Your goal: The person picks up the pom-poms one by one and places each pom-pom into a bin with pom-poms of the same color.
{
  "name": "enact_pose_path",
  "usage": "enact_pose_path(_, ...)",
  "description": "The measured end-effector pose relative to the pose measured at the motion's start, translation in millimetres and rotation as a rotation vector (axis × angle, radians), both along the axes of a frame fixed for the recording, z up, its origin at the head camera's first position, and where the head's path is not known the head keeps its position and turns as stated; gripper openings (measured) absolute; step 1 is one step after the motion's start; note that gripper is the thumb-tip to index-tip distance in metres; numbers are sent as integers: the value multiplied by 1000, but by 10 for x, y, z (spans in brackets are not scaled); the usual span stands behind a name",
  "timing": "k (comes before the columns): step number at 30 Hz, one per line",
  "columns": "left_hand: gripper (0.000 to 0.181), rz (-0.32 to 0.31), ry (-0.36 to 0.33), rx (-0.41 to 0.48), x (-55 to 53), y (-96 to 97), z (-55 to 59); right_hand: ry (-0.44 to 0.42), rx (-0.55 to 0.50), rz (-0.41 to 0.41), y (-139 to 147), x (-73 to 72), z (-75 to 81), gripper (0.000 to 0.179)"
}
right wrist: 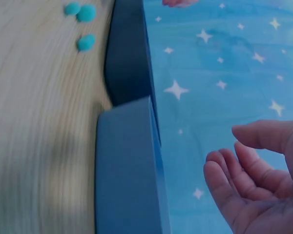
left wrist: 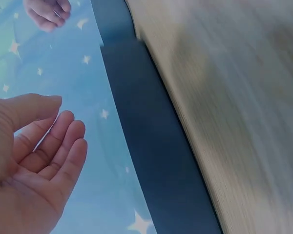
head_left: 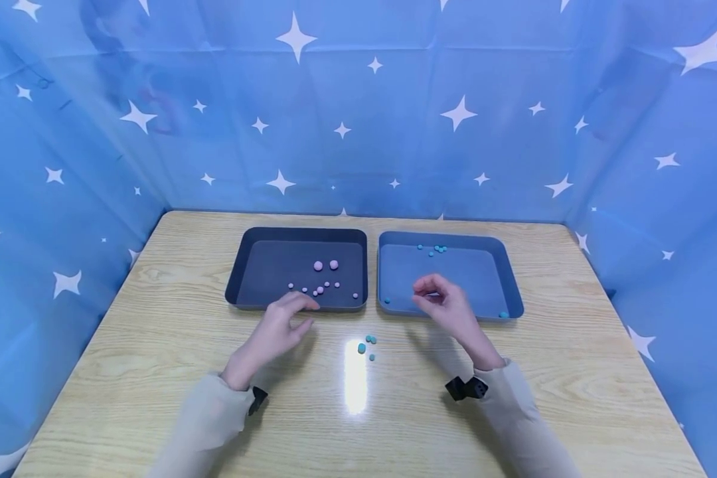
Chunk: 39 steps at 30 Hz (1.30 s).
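Note:
My left hand hovers over the front edge of the dark tray, fingers loosely bent and thumb apart. Nothing is held in that hand in the left wrist view. Several small pink balls lie in the dark tray, with two larger pink balls farther back. Above the front of the blue tray is my right hand. The right wrist view shows its thumb and bent fingers apart, holding nothing. Several teal balls sit inside the blue tray.
On the wooden table, several loose teal balls lie in front of the gap between the trays. A flattened teal piece is in the blue tray's front right corner. A blue star-patterned curtain surrounds the back and sides.

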State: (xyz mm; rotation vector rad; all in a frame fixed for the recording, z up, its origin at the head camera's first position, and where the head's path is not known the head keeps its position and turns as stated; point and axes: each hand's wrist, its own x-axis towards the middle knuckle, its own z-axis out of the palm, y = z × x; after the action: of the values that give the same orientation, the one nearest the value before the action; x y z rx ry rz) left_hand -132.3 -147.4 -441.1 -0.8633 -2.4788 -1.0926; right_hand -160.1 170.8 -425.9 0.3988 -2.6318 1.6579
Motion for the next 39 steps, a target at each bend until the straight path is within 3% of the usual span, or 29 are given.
enact_pose_path(4, 24, -43, -91, 24, 42, 147, 13, 23, 45, -17, 141, 15, -45, 13)
enact_pose_path(8, 25, -89, -133, 65, 58, 254, -34, 66, 99, -32, 274, 37, -80, 15)
enact_pose_path(13, 28, -156, -187, 118, 83, 379, -103, 151, 163, -39, 423, 57, -133, 13)
enact_pose_path(21, 33, -261, -329, 169, 111, 589, -141, 285, 266, -45, 659, 55, -207, 17)
enact_pose_path(27, 28, -306, -322, 136, 128, 712, -179, 359, 365, 2, 806, 59, -216, 21)
enact_pose_path(33, 26, -314, -365, 118, 146, 783, -248, 393, 447, 98, 903, 59, -235, 25)
enact_pose_path(39, 26, -283, -446, 118, 130, 817, -285, 393, 465, 117, 967, 56, -265, 27)
